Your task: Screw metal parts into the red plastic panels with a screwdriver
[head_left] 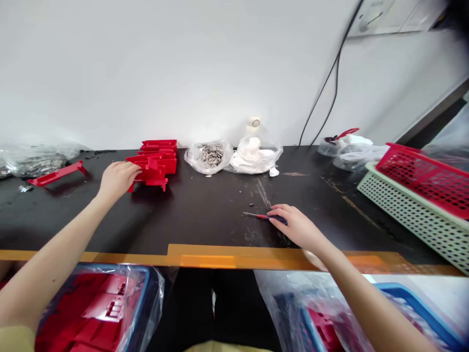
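Observation:
My left hand (pixel 117 179) reaches out over the black table (pixel 205 205) and closes on the left edge of a stack of red plastic parts (pixel 156 164) near the wall. My right hand (pixel 296 226) rests near the table's front edge with its fingers curled round the dark handle of a small screwdriver (pixel 261 215), whose red collar and metal shaft stick out to the left. A separate long red plastic piece (pixel 56 174) lies alone at the far left of the table.
Against the wall lie a clear bag of small metal parts (pixel 209 155) and a bag of white pieces (pixel 253 155). At the right, a red basket (pixel 428 178) sits in a pale green one (pixel 406 210). Below the table, bag-lined blue bins (pixel 98 308) hold red parts.

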The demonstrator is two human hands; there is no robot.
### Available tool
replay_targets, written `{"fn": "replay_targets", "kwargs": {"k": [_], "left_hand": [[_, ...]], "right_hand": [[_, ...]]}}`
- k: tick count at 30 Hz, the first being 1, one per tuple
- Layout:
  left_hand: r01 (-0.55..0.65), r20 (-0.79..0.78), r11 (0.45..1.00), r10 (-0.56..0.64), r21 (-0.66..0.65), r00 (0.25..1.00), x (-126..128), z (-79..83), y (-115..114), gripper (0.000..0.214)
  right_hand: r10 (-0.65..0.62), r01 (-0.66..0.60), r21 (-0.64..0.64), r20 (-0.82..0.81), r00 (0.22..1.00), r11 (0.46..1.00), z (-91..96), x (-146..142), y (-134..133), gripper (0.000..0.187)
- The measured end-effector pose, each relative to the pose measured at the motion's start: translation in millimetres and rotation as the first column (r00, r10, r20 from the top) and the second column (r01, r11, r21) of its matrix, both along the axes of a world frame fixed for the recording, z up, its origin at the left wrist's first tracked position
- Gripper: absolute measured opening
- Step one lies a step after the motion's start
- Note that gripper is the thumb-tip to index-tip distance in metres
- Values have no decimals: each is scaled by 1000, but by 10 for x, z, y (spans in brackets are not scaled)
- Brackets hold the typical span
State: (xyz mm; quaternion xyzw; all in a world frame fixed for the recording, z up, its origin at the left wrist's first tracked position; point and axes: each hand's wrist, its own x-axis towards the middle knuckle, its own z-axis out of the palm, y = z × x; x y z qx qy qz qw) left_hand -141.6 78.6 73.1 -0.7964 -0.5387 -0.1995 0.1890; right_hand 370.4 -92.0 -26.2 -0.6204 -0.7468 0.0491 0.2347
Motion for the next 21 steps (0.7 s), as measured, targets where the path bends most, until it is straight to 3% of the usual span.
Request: {"fn": "replay_targets", "kwargs": {"k": [3,7,9,10,12,14,15,17,19,21], "left_hand": [[-83,146,978,55,194,988,-22,90,-22,29],[-241,373,859,63,451,926,76,267,-260,43],[-115,421,759,-222,640,879,242,369,-511,55],[-17,406,755,-333,655,851,354,411,-653,56],[116,486,821,-437,559,757,607,448,-919,48],[275,689,921,-389,276,611,861,392,-1092,35],[395,780,913,-318,100,539,976,325,-1129,31],[581,898,789,-88,-201,430,1174,129,-1118,25],[699,938,627,192,-344,289,1327,-106,-1039,24],[742,920,549,292,-385,261,1436,-323,-958,26]], "right_hand": [[0,0,-1,-8,1000,1000,61,-1,27,30],[-2,3,18,-42,999,1000,176,-88,26,31],[12,-10,41,-71,997,999,242,-161,32,29],[24,-19,56,-87,996,998,276,-202,44,28],[45,-35,86,-118,992,996,341,-286,88,25],[55,-43,92,-133,990,995,399,-371,162,24],[59,-48,86,-136,989,995,424,-414,208,24],[72,-62,75,-140,988,995,462,-500,313,25],[92,-83,68,-142,986,994,485,-590,424,26],[113,-105,62,-137,984,993,496,-685,527,26]]}}
